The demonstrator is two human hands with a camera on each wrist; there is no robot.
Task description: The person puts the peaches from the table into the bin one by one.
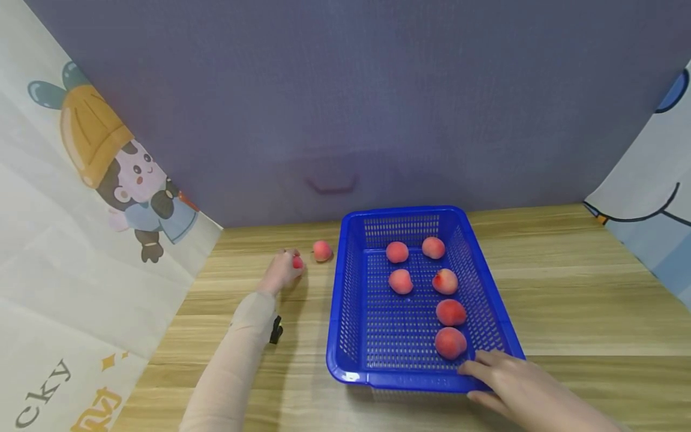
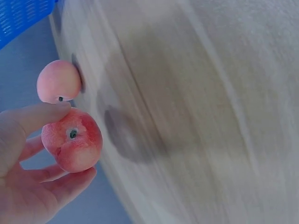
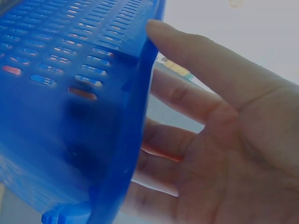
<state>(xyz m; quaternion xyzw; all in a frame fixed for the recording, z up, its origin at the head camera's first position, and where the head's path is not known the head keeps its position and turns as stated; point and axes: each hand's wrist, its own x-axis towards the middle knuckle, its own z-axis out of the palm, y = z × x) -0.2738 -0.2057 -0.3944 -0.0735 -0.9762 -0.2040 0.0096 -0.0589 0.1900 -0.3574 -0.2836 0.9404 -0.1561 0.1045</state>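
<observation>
My left hand (image 1: pixel 282 271) pinches a red peach (image 2: pixel 74 142) between thumb and fingers, its stem end facing the left wrist camera. The peach's shadow falls on the tabletop apart from it. Just beyond lies another pink peach (image 1: pixel 322 251), left of a blue plastic basket (image 1: pixel 336 318). At the basket's near right corner, my right hand (image 1: pixel 504 378) grips the rim, with the thumb at the edge and the fingers on the other side in the right wrist view. Inside the basket are several peaches (image 1: pixel 400 281), mostly along its right side and far end.
The wood-grain table (image 1: pixel 567 282) ends at a grey-blue upright panel (image 1: pixel 345 108) behind the basket. A white cloth with cartoon prints (image 1: pixel 108 270) borders the left side, and another printed cloth (image 1: pixel 642 198) the right. A black wrist strap piece (image 1: pixel 276 330) sits at my left wrist.
</observation>
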